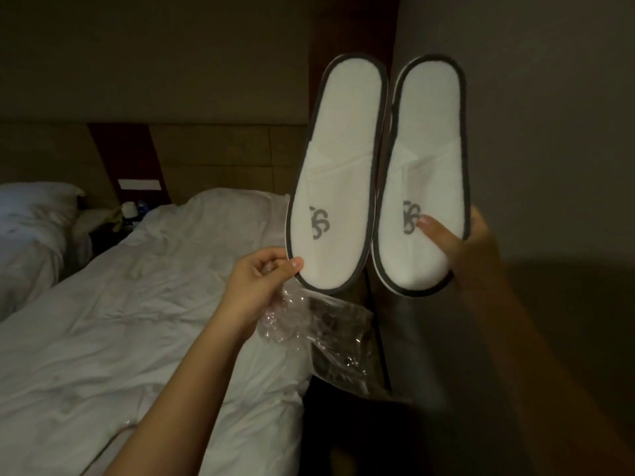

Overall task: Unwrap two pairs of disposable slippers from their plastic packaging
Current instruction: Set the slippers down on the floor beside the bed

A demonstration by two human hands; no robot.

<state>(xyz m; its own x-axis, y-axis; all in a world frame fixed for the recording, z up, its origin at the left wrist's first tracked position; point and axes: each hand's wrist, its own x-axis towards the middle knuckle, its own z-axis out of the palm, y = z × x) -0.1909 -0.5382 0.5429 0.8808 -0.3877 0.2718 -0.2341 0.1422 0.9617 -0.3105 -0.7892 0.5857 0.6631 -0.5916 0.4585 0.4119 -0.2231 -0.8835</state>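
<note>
head view, dim room. two slippers held up side by side, toes down, soles away from the camera. left slipper [338, 173] and right slipper [427, 173] are both flat, elongated ovals of white fleecy cloth with a dark grey piping round the whole edge; a smooth white band crosses each at mid-length. each toe cap carries a grey looped emblem, curling strokes only, no readable lettering.

left hand [256, 290] is closed: thumb and fingers pinch the lower left rim of the left slipper, and the same hand clutches a crumpled clear plastic wrapper [330, 329], thin, glossy and creased, which hangs below the hand and beneath the slipper toes.

right hand [460, 249] is clamped on the right slipper at its lower right side, thumb pressed on the front face just beside the emblem, fingers behind and out of sight.

both slippers are bare of plastic, nearly touching along their inner edges, above and to the right of a bed [137, 321] with rumpled white linen. a white pillow [34, 214] lies at far left. a padded headboard [213, 156] stands behind.
</note>
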